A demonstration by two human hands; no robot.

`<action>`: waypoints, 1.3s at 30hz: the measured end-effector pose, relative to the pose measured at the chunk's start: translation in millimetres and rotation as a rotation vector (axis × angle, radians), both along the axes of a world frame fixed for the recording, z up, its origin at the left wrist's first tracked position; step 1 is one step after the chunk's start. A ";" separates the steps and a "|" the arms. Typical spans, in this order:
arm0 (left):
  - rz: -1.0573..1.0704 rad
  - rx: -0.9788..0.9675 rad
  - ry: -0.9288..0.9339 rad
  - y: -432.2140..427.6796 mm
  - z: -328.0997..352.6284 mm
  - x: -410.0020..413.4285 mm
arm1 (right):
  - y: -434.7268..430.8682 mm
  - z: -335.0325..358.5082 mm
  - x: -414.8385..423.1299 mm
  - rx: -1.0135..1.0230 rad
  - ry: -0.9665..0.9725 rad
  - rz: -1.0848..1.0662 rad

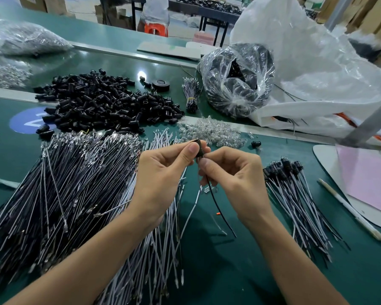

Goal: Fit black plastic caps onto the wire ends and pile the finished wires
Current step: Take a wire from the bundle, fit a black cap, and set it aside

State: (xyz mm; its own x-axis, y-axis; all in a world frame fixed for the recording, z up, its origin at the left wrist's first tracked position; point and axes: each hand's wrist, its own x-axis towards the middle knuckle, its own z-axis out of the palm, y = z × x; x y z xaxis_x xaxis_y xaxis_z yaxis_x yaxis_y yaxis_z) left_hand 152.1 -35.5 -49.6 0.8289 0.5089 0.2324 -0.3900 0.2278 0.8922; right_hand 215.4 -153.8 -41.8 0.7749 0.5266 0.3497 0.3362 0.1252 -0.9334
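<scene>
1. Head view: black cap (199,148) sits btwn both hands, above the green table (229,265), upright, its lower end meeting the top of a black wire (217,208)
2. L hand (161,175) pinches the cap w/ thumb & forefinger, other fingers curled
3. R hand (231,175) pinches the wire just under the cap, fingertips touching the L thumb; wire hangs down under the R palm & trails toward the person
4. Finished wires (295,194) lie in a pile just right of the R hand, capped ends at the far side, tails fanned toward the person
5. Uncapped wires (64,186) spread in a big heap left of & under the L hand and forearm
6. Loose black caps (101,102) heaped beyond the L hand; one stray cap (255,143) just beyond the R hand
7. Clear small parts (211,133) piled just beyond both hands; can't tell what they are
8. Tied wire bundle (191,95) & tape roll (161,85) farther out, beyond the hands
9. Clear bag (238,80) of dark parts far beyond the R hand, big white bag (317,69) touching it on the right
10. Thin pale stick (350,210) well right of the R hand, beside a white board (326,164) w/ a pink sheet (367,181) on it
</scene>
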 end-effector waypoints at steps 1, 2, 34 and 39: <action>0.002 0.001 0.002 -0.9 0.1 0.0 | 0.3 -0.2 -0.2 0.012 0.018 0.001; 0.003 0.000 0.003 -1.7 0.2 0.0 | 0.4 0.0 -0.6 0.023 0.033 0.000; 0.084 0.087 0.072 -3.6 -3.4 1.6 | 3.0 -0.8 -4.8 -0.105 -0.163 -0.160; 0.051 -0.027 0.070 -1.4 -3.1 2.4 | 3.4 1.6 -2.4 -0.126 -0.069 -0.142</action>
State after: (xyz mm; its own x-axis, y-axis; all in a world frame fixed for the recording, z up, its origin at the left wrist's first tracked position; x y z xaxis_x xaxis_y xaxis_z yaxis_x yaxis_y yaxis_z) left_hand 154.5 -36.9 -52.7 0.8157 0.5558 0.1604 -0.3384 0.2335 0.9116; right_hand 213.0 -150.4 -40.3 0.8208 0.4568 0.3429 0.4059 -0.0440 -0.9129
